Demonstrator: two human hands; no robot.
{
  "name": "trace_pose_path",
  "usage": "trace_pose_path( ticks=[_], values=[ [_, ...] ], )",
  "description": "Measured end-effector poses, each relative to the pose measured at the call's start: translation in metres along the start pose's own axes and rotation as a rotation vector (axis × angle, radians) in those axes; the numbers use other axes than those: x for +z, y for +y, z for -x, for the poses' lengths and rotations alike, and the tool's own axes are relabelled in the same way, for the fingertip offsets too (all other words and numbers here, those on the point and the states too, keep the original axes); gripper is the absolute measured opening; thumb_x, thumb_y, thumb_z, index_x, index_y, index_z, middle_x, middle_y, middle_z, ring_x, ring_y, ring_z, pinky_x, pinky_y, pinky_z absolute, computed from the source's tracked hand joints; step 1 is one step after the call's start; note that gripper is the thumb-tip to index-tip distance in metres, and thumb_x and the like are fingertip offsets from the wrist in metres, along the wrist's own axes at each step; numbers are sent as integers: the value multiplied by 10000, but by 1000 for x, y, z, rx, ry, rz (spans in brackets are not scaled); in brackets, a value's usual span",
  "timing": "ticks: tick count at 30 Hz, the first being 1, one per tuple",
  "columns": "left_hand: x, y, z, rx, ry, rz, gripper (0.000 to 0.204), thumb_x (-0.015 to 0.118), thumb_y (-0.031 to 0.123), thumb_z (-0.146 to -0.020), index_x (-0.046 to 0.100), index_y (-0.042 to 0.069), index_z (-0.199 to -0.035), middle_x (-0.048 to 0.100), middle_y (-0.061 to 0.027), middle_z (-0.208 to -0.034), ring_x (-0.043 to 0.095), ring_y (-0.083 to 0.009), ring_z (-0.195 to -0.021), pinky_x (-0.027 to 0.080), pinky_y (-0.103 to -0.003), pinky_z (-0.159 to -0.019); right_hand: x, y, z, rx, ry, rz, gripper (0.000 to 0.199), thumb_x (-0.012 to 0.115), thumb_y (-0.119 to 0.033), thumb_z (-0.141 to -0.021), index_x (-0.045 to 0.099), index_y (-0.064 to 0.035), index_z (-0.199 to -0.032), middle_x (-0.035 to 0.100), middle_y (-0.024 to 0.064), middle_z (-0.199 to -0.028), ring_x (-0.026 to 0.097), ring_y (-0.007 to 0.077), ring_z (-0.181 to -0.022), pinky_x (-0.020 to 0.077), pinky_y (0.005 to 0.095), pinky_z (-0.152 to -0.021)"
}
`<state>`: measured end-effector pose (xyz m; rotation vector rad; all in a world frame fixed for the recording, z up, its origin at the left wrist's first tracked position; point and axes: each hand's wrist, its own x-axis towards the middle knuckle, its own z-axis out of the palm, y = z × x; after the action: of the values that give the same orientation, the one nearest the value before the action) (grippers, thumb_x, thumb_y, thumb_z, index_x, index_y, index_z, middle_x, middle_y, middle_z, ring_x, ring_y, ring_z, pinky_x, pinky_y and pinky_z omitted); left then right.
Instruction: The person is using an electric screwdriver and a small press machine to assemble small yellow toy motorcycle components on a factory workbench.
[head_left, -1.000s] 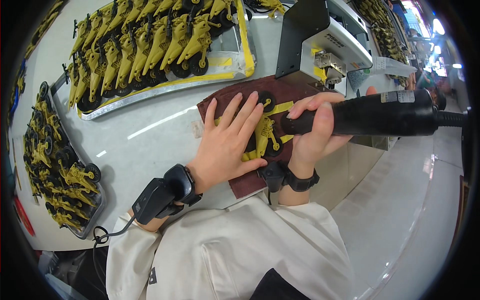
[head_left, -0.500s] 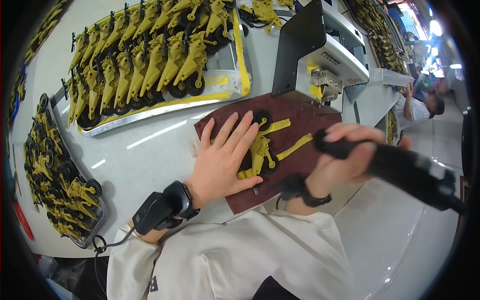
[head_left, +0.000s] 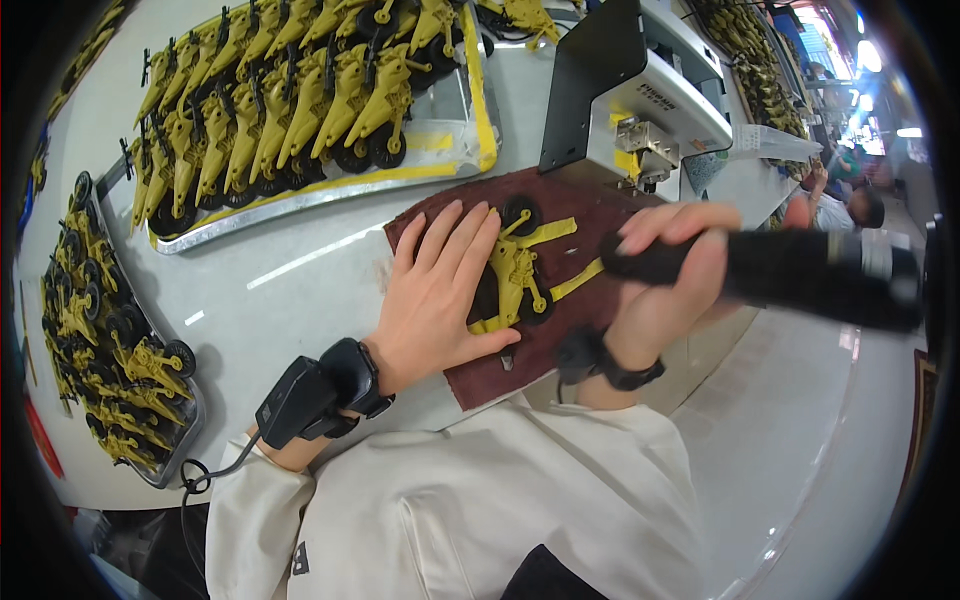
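Yellow toy motorcycle (head_left: 515, 270) on maroon cloth (head_left: 592, 208), left hand (head_left: 425, 300) spread over its 9 o'clock side, right hand (head_left: 668, 300) wrapped round black cylindrical tool (head_left: 800, 272) at 3: I'd brace it flat, square the tip first.

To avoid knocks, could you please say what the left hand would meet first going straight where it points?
Likely the near rim of the metal tray of yellow toy motorcycles, though depth is unclear.
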<state>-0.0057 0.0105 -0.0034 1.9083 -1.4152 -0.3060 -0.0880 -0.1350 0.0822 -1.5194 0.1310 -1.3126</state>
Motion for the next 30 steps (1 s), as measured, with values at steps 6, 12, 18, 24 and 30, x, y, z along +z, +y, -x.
trace_pose_path(
  ticks=[6, 12, 18, 24, 30],
  values=[
    [0, 1, 3, -22, -20, -32, 1028, 771, 473, -603, 307, -1, -1387, 318, -182, -1441, 299, -355, -1321, 197, -483, -1091, 24, 9, 28, -66, -100, 174, 746, 482, -253, -922, -33, -124, -1446, 488, 139, -802, 520, 203, -506, 500, 352, -503],
    [1, 1, 5, -50, -53, -23, 1023, 761, 460, -620, 284, 3, -1401, 230, -182, -1493, 246, -338, -1366, 182, -477, -1102, 31, 23, 26, -5, -59, 109, 752, 509, -161, -895, -16, -63, -1425, 512, 130, -806, 554, 195, -555, 510, 333, -550],
    [0, -1, 3, -56, -67, -22, 1005, 759, 448, -622, 293, 10, -1397, 243, -176, -1489, 252, -334, -1362, 185, -481, -1098, 34, 33, 28, 98, -53, -30, 736, 558, 19, -824, 54, 50, -1359, 553, 126, -819, 591, 169, -617, 513, 282, -620],
    [0, -2, 0, -21, -54, -52, 974, 767, 454, -620, 337, 31, -1384, 286, -154, -1469, 305, -331, -1327, 213, -472, -1090, 22, 28, 29, 65, -211, 185, 636, 595, -147, -844, 170, -20, -1299, 549, 117, -747, 569, 205, -574, 510, 333, -594],
    [-4, 1, -4, -20, -52, -23, 928, 748, 443, -659, 343, 29, -1384, 294, -166, -1463, 289, -339, -1333, 209, -479, -1085, -3, 9, -15, -190, 119, 143, 332, 559, -216, -858, 398, -23, -1073, 521, 98, -686, 535, 211, -516, 483, 369, -545]
  ],
)
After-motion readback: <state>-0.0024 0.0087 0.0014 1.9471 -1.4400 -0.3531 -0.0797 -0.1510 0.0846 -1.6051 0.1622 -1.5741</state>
